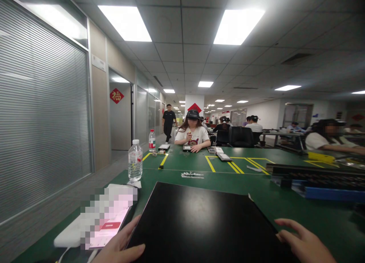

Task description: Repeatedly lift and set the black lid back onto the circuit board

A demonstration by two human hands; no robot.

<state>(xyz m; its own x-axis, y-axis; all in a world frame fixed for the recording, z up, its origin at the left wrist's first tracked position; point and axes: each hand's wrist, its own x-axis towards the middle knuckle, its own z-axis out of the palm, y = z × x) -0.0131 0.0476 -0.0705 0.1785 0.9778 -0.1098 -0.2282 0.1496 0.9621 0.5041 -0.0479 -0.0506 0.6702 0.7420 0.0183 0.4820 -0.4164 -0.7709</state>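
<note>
A large flat black panel (205,225) lies before me at the bottom centre, light glinting off its smooth top. My left hand (122,244) grips its left edge, thumb over the top and fingers partly hidden behind the side. At the right edge is my right hand (302,240), its fingers bent against the panel's side. Just left of my left hand, a phone with a lit pink screen (110,227) rests beside a white object (68,230) with a cable.
On the green table (168,175) stand two water bottles (135,160) (152,140). Dark and blue metal rails (330,190) lie at the right. A person (194,135) sits opposite; another person (169,122) stands in the walkway. White scraps (192,175) lie beyond the panel.
</note>
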